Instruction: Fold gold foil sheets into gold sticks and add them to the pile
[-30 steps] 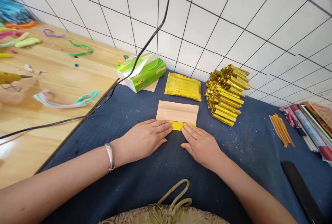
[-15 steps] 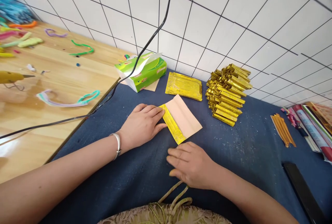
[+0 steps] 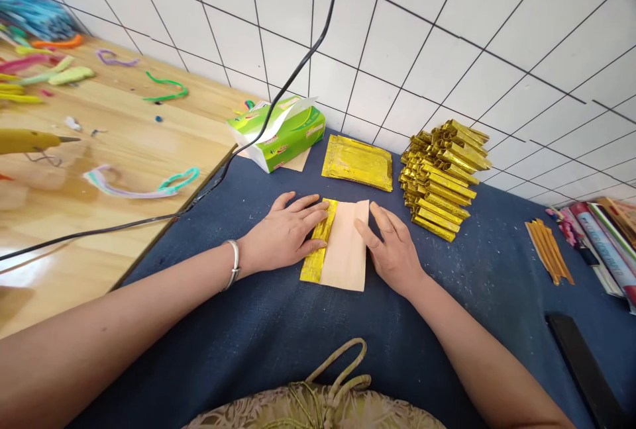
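Observation:
A sheet of paper [image 3: 344,250] lies on the blue cloth in front of me, its plain pinkish side up. Along its left edge runs a folded-over shiny gold strip. My left hand [image 3: 283,234] rests on that strip, palm down, fingers spread and pressing it flat; a silver bangle circles the wrist. At the sheet's upper right edge is my right hand [image 3: 395,250], thumb on the paper and fingers against the outer side, with the slightly raised edge between them. Behind the sheet lies a stack of flat gold paper [image 3: 356,163]. To its right rises a pile of folded gold paper tubes [image 3: 440,181].
A green tissue pack [image 3: 278,134] stands near the wall, crossed by a black cable [image 3: 293,78]. On the wooden table [image 3: 114,237] at left are pipe-cleaner pieces and a yellow glue gun [image 3: 34,141]. Brown strips [image 3: 550,251], books [image 3: 609,243] and a black bar [image 3: 583,366] lie right.
The sheet has turned so its gold strip stands nearly upright in view. My right hand has moved up and right from below the sheet to its right edge. My left hand stays on the strip.

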{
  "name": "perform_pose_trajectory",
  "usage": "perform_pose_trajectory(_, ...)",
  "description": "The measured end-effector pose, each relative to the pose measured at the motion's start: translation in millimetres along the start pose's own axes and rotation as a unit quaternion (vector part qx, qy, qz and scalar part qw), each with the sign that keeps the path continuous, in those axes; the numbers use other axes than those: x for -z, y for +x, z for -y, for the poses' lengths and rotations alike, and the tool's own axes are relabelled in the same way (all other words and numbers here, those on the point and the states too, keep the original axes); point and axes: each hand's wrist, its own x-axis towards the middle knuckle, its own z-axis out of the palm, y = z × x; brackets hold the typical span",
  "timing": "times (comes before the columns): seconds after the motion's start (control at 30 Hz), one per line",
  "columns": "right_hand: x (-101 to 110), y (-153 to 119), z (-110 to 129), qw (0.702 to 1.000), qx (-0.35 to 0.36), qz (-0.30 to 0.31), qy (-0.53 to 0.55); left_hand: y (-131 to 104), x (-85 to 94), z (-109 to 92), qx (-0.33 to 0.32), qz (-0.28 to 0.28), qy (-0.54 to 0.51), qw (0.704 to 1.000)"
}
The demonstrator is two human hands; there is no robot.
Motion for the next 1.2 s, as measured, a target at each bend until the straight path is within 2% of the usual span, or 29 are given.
perform_pose_trajectory(0.17, 2.6, -1.6, 2.8, 0.999, 0.040, -0.010, 0.010, 17.6, 6.8, -0.5, -0.064, -0.009, 0.023, 0.998)
perform_pose_trajectory(0.3, 3.8, -6.5, 10.3, 0.996, 0.049, 0.013, 0.076, 38.7, 14.8, 0.5, -0.092, -0.029, 0.030, 0.995)
perform_pose_trajectory(0.4, 4.7, -7.4, 16.6, 0.984, 0.071, 0.044, 0.157, 45.9, 14.7, 2.6, -0.131, 0.027, -0.011, 0.991)
perform_pose_trajectory(0.47, 5.5, -7.4, 16.3, 0.973, 0.071, 0.063, 0.211, 43.5, 13.0, 4.4, -0.117, 0.050, -0.051, 0.991)
perform_pose_trajectory(0.6, 7.2, -7.6, 6.1, 0.945, 0.025, 0.083, 0.315, 24.9, 18.0, 8.2, -0.088, 0.058, -0.114, 0.988)
perform_pose_trajectory(0.7, 7.2, -6.7, 1.2, 0.925, -0.039, 0.076, 0.371, 6.9, 30.5, 8.9, -0.088, 0.082, -0.152, 0.981)
perform_pose_trajectory(0.8, 5.7, -2.9, 5.0, 0.915, -0.115, 0.056, 0.384, -6.3, 38.4, 5.8, -0.078, 0.094, -0.177, 0.977)
perform_pose_trajectory(0.9, 2.3, 2.0, 12.8, 0.920, -0.161, 0.040, 0.354, -10.6, 31.6, 1.9, -0.042, 0.060, -0.187, 0.980)
perform_pose_trajectory(0.97, -0.9, 3.8, 16.8, 0.931, -0.174, 0.037, 0.319, -9.6, 20.4, 0.6, -0.008, 0.015, -0.189, 0.982)
perform_pose_trajectory(1.03, -4.6, 3.7, 18.6, 0.942, -0.181, 0.039, 0.280, -7.5, 8.8, 0.3, -0.002, -0.016, -0.182, 0.983)
perform_pose_trajectory(1.2, -12.3, 1.5, 17.4, 0.947, -0.217, 0.051, 0.230, -5.5, -3.2, 0.2, 0.028, -0.051, -0.157, 0.986)
